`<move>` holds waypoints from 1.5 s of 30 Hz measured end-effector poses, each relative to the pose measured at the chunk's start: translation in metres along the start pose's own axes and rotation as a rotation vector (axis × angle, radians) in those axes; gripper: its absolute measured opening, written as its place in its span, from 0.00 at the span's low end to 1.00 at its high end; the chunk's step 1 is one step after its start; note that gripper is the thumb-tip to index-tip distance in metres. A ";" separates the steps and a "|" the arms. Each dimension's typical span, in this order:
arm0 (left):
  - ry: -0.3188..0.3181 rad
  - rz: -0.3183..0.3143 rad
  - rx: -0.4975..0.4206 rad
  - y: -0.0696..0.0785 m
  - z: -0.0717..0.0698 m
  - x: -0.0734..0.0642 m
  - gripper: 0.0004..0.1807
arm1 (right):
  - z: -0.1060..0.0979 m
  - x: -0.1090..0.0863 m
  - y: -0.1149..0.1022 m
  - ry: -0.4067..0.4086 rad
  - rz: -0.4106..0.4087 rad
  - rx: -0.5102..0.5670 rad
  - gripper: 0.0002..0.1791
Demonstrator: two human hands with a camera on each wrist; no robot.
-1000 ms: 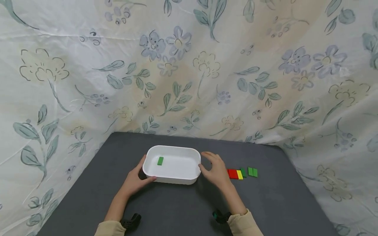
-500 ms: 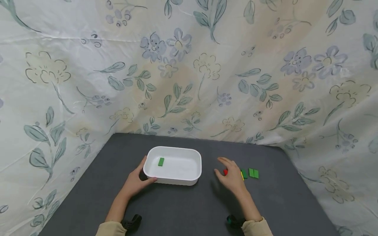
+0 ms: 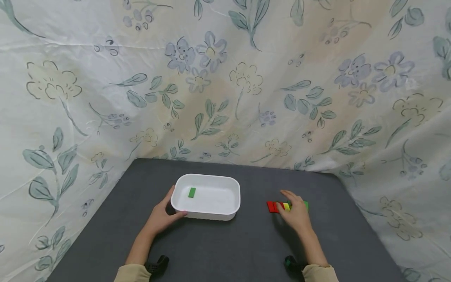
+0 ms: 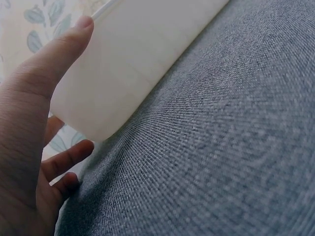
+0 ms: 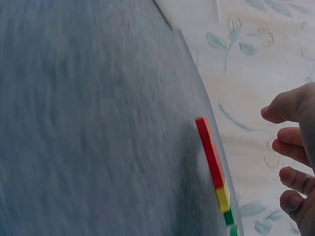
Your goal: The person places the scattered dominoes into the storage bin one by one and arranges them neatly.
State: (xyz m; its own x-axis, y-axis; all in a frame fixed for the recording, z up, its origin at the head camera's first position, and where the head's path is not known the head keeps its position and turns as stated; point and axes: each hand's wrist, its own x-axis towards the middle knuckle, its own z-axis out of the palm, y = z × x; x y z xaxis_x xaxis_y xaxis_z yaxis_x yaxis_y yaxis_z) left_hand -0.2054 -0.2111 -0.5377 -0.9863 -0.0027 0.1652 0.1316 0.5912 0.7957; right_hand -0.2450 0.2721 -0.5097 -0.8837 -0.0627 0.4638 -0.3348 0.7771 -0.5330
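Observation:
A white plastic tub (image 3: pixel 215 196) stands on the dark cloth, and one small green block (image 3: pixel 192 192) lies in its left part. My left hand (image 3: pixel 158 220) holds the tub's near left corner. In the left wrist view its thumb lies against the tub's long side (image 4: pixel 123 64), with the fingers around the end. My right hand (image 3: pixel 297 215) hovers over a row of small blocks, fingers spread and nothing between them. Red blocks (image 3: pixel 273 207) and a yellow block (image 3: pixel 287 206) show to its left; it partly covers the green blocks (image 3: pixel 306 204).
Dark grey cloth (image 3: pixel 218 250) covers the table. A pale flowered curtain (image 3: pixel 225 98) hangs behind the table and along its sides. In the right wrist view, the row runs from red (image 5: pixel 210 152) through yellow (image 5: pixel 223 198) to green (image 5: pixel 229 217).
My right hand has moved right, from beside the tub's right end to above the blocks. My left hand and the tub have stayed in place.

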 end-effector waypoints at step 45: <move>-0.004 0.012 0.009 0.000 -0.001 0.001 0.65 | -0.035 -0.019 0.089 -0.146 0.298 -0.109 0.32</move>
State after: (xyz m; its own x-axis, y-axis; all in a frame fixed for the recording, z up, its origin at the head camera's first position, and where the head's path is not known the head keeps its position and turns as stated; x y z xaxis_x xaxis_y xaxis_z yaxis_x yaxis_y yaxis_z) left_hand -0.2066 -0.2119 -0.5373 -0.9851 0.0079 0.1720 0.1424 0.5986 0.7883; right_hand -0.2467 0.3642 -0.5416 -0.9776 0.0943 0.1884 -0.0248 0.8364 -0.5476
